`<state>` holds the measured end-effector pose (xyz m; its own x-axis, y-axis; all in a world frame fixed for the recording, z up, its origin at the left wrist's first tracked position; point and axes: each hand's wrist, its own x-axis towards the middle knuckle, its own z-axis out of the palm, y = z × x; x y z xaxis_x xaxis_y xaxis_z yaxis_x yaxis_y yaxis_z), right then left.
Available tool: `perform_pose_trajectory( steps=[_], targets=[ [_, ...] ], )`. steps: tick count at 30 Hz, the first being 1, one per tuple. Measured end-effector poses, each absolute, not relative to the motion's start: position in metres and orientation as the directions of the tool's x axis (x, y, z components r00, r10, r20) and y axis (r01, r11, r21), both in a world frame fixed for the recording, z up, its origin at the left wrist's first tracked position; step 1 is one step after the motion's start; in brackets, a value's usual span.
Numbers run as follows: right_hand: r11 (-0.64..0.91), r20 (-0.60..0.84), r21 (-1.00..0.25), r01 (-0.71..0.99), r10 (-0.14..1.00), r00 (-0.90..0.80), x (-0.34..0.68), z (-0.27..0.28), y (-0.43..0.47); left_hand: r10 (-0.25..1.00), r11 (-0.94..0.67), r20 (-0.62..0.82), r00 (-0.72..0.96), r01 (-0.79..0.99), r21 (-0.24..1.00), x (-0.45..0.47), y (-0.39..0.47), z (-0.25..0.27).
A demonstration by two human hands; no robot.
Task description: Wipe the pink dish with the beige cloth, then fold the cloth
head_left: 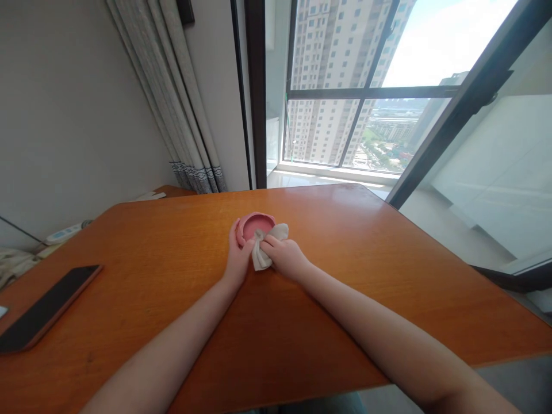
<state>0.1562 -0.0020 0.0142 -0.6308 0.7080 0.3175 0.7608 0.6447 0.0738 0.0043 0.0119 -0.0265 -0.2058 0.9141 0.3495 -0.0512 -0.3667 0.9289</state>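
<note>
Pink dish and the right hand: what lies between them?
A pale cloth, gripped by the right hand, lies between that hand and the pink dish, as the head view shows.

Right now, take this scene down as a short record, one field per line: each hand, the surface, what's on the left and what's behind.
Left hand: holding the side of a pink dish with a round hollow
Right hand: gripping a crumpled off-white cloth at the dish's near right edge
Surface: orange-brown wooden table
Table's left: flat black rectangular object
Behind: pale grey curtain; dark-framed window
</note>
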Motion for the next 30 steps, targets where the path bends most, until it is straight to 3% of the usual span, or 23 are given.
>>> perform_pose_trajectory(
  steps=[7,9,15,21,24,30],
  targets=[
    [0.702,0.364,0.166,0.692,0.608,-0.705,0.184,0.015,0.021,0.86,-0.467,0.493,-0.134,0.186,0.865,-0.008,0.012,-0.009],
    [0.671,0.364,0.167,0.722,0.639,-0.678,0.182,0.014,0.019,0.868,-0.446,0.469,-0.165,0.158,0.881,-0.003,0.009,-0.007],
    [0.621,0.353,0.076,0.78,0.715,-0.603,0.156,0.012,0.0,0.932,-0.33,0.294,-0.214,-0.16,0.93,0.01,0.008,-0.019],
    [0.716,0.4,0.141,0.684,0.591,-0.7,0.173,0.013,0.011,0.92,-0.354,0.344,-0.186,-0.024,0.935,-0.004,0.014,-0.013],
    [0.703,0.417,0.17,0.691,0.584,-0.697,0.181,0.013,0.016,0.905,-0.398,0.404,-0.132,0.068,0.915,-0.009,0.016,-0.012],
    [0.686,0.45,0.162,0.709,0.588,-0.672,0.166,0.01,0.003,0.912,-0.352,0.312,-0.266,-0.114,0.929,0.008,0.003,-0.015]
  ],
)
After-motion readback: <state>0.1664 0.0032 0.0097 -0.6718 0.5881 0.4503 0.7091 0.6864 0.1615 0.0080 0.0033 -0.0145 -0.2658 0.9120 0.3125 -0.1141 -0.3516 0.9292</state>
